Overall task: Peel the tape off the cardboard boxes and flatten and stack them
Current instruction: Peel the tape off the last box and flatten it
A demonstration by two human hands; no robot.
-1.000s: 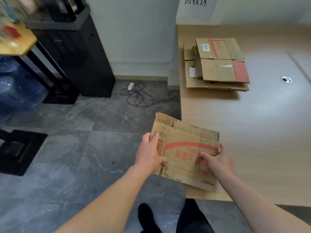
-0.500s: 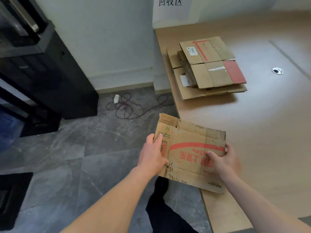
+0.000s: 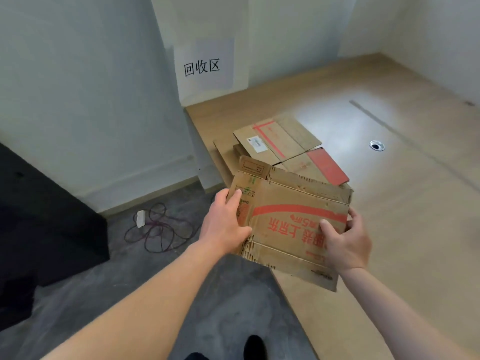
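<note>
I hold a flattened brown cardboard box (image 3: 288,203) with a red stripe and red print, level above the near left edge of the wooden table (image 3: 405,229). My left hand (image 3: 223,224) grips its left edge, thumb on top. My right hand (image 3: 345,240) grips its right side, thumb on the printed face. Just beyond it a stack of flattened boxes (image 3: 278,141) lies on the table; the top sheets show a red line, a white label and a red flap. The held box hides the stack's near edge.
A paper sign (image 3: 204,64) with black characters hangs on the white wall behind the table. A tangle of cable (image 3: 158,229) with a white plug lies on the grey floor. A black cabinet (image 3: 46,216) stands at left. A metal grommet (image 3: 377,145) sits in the tabletop.
Both hands have carried the flattened box up and forward toward the stack, which it now overlaps in view. The view has tilted up toward the wall sign.
</note>
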